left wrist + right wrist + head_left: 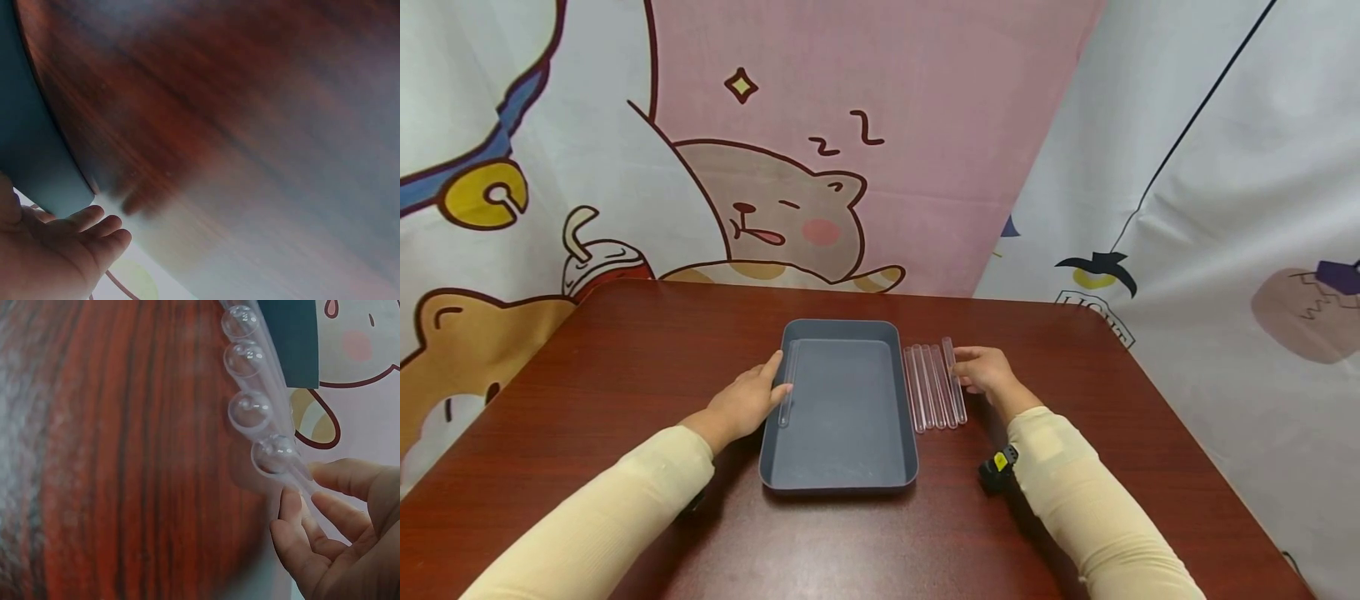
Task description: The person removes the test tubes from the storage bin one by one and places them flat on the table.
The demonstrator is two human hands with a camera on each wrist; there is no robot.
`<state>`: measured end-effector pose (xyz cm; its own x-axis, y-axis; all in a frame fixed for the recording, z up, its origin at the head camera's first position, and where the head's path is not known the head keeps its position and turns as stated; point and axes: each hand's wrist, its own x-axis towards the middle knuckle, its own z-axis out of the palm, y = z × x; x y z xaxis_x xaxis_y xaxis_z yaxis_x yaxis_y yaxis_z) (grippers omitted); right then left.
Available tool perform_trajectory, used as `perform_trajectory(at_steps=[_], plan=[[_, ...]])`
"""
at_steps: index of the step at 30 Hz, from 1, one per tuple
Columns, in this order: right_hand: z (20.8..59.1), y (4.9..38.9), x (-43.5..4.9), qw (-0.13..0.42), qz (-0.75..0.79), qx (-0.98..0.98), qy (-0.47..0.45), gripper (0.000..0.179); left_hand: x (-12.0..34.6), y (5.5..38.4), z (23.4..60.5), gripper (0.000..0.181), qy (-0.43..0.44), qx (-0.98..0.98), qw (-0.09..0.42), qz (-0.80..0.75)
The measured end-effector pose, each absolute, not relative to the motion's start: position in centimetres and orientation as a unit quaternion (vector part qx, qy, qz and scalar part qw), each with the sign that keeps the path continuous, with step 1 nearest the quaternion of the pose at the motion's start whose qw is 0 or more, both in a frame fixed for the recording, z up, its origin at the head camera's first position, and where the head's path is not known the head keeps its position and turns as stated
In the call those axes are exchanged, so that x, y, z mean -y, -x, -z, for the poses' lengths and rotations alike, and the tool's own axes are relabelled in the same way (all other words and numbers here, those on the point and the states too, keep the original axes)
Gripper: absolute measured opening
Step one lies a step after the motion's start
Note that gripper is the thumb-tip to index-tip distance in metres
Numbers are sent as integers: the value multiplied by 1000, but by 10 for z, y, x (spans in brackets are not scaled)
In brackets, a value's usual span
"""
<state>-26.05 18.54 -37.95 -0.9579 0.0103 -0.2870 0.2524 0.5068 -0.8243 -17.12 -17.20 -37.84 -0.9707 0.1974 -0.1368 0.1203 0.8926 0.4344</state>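
Note:
A grey rectangular tray (852, 417) rests on the table. My left hand (741, 406) holds its left rim, thumb over the edge and fingers along the outside; the left wrist view shows those fingers (111, 240) fairly straight beside the tray wall (44, 144). One clear test tube (787, 404) lies lengthwise inside, partly covered by the thumb. To the right of the tray, several clear test tubes (928, 392) lie side by side. My right hand (987, 371) pinches the rightmost test tube (953, 385) near its far end; its rounded near end (273, 456) faces the right wrist camera.
The red-brown wooden table (700, 333) extends around the tray. A black wrist camera (997, 468) hangs under the right sleeve. Behind the table's far edge hangs a printed cartoon curtain (940, 150).

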Motion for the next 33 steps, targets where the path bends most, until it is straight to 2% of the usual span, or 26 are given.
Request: perform_trajectory(at_steps=[33], plan=[[384,261,-179,109,421,-899,-55,40,172,171,384,66,-81,-970,82,-215]])
